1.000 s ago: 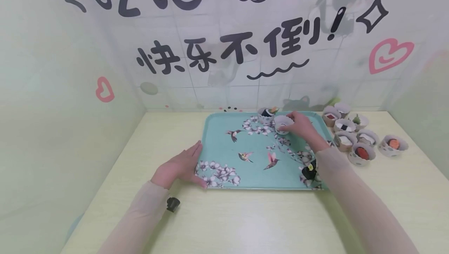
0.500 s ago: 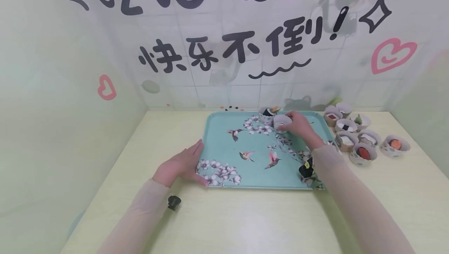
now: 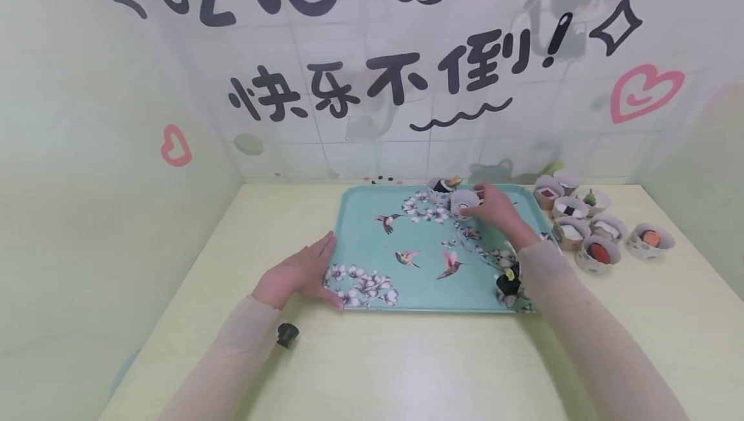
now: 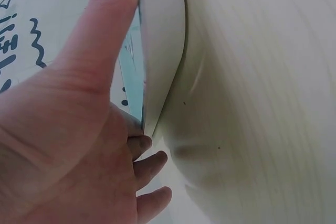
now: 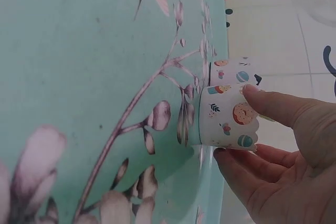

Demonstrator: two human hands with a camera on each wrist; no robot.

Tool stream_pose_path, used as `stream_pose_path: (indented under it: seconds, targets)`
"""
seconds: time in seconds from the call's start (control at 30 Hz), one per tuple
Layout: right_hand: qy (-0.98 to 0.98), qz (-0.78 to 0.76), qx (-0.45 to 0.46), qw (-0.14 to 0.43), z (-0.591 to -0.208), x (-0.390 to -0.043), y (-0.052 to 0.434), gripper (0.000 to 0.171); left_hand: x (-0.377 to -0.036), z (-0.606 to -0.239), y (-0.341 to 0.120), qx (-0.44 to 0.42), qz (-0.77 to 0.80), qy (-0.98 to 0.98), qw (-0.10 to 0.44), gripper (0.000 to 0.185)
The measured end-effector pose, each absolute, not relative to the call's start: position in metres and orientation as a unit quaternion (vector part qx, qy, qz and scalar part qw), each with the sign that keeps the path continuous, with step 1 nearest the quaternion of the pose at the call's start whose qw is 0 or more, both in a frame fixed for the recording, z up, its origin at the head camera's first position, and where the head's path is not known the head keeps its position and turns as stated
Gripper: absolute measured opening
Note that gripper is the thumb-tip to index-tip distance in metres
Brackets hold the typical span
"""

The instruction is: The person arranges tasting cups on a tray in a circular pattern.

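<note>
A teal tray (image 3: 372,259) printed with birds and blossoms lies on the pale table. My right hand (image 3: 481,205) reaches over its far right part and pinches a small patterned paper cup (image 3: 463,201) between thumb and fingers. In the right wrist view the paper cup (image 5: 223,114) stands upright on the tray (image 5: 94,77), with my right hand (image 5: 237,123) round its wall. A second cup (image 3: 445,185) with a dark roll in it stands just behind it. My left hand (image 3: 305,274) lies flat at the tray's near left corner, thumb along the rim (image 4: 160,51).
Several paper cups with sushi pieces stand in a cluster (image 3: 581,221) on the table right of the tray, one apart (image 3: 649,239). The wall with black lettering and pink hearts (image 3: 642,95) closes the back, and plain walls close both sides.
My right hand has shifted the held cup slightly left, closer to the cup behind it. My left hand has stayed at the tray corner.
</note>
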State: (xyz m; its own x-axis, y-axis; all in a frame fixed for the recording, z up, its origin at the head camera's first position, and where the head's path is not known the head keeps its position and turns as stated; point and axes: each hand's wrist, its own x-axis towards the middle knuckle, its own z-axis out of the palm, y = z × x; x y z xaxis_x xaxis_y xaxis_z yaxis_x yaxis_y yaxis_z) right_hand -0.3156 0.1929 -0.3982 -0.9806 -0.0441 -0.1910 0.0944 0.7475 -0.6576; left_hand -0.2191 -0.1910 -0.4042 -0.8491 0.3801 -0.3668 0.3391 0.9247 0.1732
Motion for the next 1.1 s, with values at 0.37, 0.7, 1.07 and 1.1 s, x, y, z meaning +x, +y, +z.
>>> stream_pose_path:
  seconds: [0.37,0.7,1.07,1.1]
  targets:
    - [0.92,-0.382,-0.026,0.087,-0.388,-0.302,0.207,0.076,-0.218,-0.403,-0.191,0.187,0.048,0.96,0.203,0.14]
    - [0.918,-0.389,-0.034,0.069,-0.377,-0.292,0.217,0.068,-0.219,-0.404,-0.191,0.178,0.058,0.962,0.201,0.14]
    - [0.919,-0.388,-0.039,0.061,-0.366,-0.274,0.231,0.055,-0.219,-0.404,-0.191,0.18,0.058,0.96,0.206,0.14]
    - [0.919,-0.387,-0.039,0.06,-0.365,-0.273,0.233,0.055,-0.219,-0.404,-0.19,0.178,0.058,0.96,0.206,0.14]
